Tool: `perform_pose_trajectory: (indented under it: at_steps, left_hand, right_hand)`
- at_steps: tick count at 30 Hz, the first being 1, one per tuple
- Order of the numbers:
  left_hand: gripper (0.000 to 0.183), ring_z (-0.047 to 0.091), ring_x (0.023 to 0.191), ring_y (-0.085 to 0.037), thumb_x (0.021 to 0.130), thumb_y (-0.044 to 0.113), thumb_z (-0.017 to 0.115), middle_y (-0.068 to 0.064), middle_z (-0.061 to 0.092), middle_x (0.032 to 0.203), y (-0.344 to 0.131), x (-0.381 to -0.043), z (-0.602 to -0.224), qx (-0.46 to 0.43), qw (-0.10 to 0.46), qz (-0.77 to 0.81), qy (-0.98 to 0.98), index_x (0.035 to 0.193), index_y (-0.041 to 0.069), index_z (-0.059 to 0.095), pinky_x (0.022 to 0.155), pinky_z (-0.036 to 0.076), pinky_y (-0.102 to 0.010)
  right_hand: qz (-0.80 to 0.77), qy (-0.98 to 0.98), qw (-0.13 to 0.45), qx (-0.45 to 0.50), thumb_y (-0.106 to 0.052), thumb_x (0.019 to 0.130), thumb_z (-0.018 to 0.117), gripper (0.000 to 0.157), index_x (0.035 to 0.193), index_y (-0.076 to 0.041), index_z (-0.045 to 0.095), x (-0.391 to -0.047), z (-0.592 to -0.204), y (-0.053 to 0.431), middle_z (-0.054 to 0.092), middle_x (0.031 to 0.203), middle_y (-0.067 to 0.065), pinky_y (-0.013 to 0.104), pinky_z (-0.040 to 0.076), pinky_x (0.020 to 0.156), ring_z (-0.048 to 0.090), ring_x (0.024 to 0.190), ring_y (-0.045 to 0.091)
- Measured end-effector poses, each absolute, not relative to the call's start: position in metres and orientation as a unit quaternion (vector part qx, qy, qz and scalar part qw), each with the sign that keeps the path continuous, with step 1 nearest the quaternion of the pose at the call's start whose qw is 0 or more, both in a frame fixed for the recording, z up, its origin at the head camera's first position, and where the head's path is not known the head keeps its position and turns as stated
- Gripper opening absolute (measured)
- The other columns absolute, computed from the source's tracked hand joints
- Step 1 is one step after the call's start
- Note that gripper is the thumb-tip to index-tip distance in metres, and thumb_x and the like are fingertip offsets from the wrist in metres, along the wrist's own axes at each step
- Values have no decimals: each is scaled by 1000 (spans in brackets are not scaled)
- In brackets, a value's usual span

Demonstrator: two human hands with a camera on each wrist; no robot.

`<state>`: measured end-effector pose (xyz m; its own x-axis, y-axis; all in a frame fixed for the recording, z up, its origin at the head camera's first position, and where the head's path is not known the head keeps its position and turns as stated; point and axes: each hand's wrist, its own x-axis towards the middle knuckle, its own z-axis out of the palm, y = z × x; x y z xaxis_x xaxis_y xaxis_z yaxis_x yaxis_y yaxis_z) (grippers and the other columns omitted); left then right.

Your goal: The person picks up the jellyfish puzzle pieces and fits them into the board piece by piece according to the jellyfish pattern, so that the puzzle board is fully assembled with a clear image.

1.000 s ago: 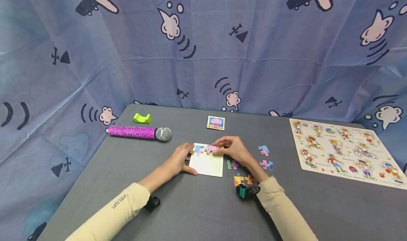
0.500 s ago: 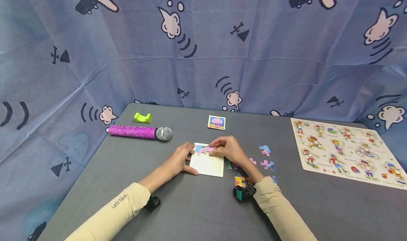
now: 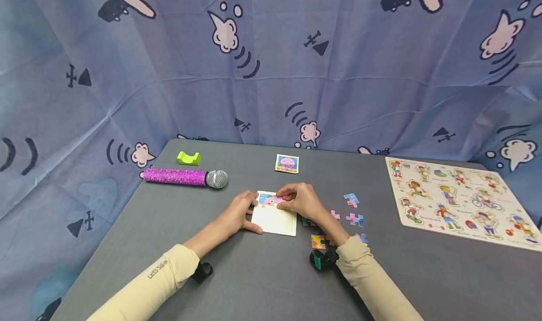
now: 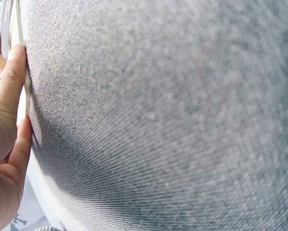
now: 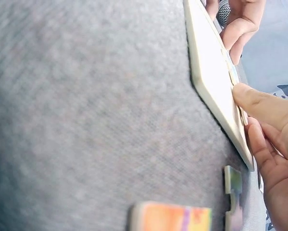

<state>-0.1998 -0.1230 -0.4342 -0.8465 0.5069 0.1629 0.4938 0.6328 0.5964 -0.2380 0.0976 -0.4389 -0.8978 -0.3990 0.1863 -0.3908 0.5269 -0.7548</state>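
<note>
A white square puzzle tray (image 3: 275,223) lies on the grey table. My left hand (image 3: 237,212) holds its left side, the thumb at the near corner and the fingers at the far one. In the left wrist view the fingertips (image 4: 18,54) meet the tray's edge. My right hand (image 3: 304,201) pinches a pink jigsaw puzzle piece at the tray's far side, its outline mostly covered by the fingers. Left of it, a blue-and-pink puzzle piece (image 3: 265,199) sits in the tray's far left corner. The right wrist view shows the thumb pressed close over the tray (image 5: 206,62).
Several loose puzzle pieces (image 3: 354,220) lie right of the tray, some partly behind the right forearm. Beyond it is a small jellyfish picture (image 3: 287,164). A purple microphone (image 3: 174,176) and green stand (image 3: 188,158) lie left; a large figure board (image 3: 461,203) lies right.
My right hand has moved slightly left with the pink puzzle piece, bringing it against the blue-and-pink one along the tray's far edge. The left hand has stayed on the tray.
</note>
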Motion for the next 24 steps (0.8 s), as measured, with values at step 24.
perform_pose_trajectory:
  at_steps: [24]
  left_hand:
    - [92,56,94,-33,54,20,93,-15,57,98,-123,-198,-437,286,-7,334,898,125,-18,48,82,55,-28]
  right_hand:
    - [-493,840,15,-227,3,74,79,23,95,4,70,-233,-441,102,71,90,14,22,57,70,69,82,22]
